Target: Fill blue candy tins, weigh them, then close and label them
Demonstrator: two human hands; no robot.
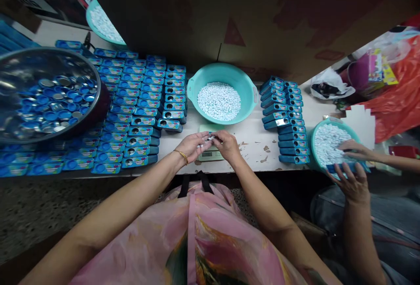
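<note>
My left hand (193, 145) and my right hand (227, 144) meet over a small pale green scale (210, 153) at the table's front edge. Between their fingertips they hold a small tin (210, 138), mostly hidden, with white tablets showing in it. Just beyond stands a teal basin (251, 92) of white tablets. Rows of blue tins (138, 101) with round openings lie to the left of it, and a shorter stack of blue tins (285, 119) to the right.
A big metal bowl (19, 62) with blue and silver lids sits at the left. At the right a co-worker's hands (352, 167) work at a second teal basin (315, 145) of tablets. A third basin (98, 25) stands far back; bags lie at the far right.
</note>
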